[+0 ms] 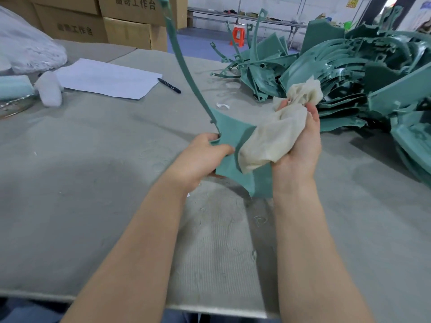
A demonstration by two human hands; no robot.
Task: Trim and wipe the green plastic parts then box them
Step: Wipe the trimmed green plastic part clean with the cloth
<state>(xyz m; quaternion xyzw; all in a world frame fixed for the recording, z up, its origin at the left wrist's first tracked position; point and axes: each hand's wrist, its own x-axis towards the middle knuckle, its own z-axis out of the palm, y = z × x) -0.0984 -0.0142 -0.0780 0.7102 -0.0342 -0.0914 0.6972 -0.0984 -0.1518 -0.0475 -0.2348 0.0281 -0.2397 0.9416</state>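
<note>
A green plastic part (229, 130) with a flat body and a long thin curved arm rising to the top of the frame is held above the table. My left hand (205, 157) grips its left edge, thumb on top. My right hand (300, 148) holds a crumpled off-white cloth (277, 134) bunched in its fingers and pressed against the part's right face. A large heap of green plastic parts (349, 78) lies on the table to the right.
The grey table (93, 171) carries a white sheet of paper (107, 78) with a black pen (169, 85) beside it, white foam wads (49, 88) and a plastic bag at the far left. Cardboard boxes (130, 22) stand behind. Thin plastic shavings lie near the parts.
</note>
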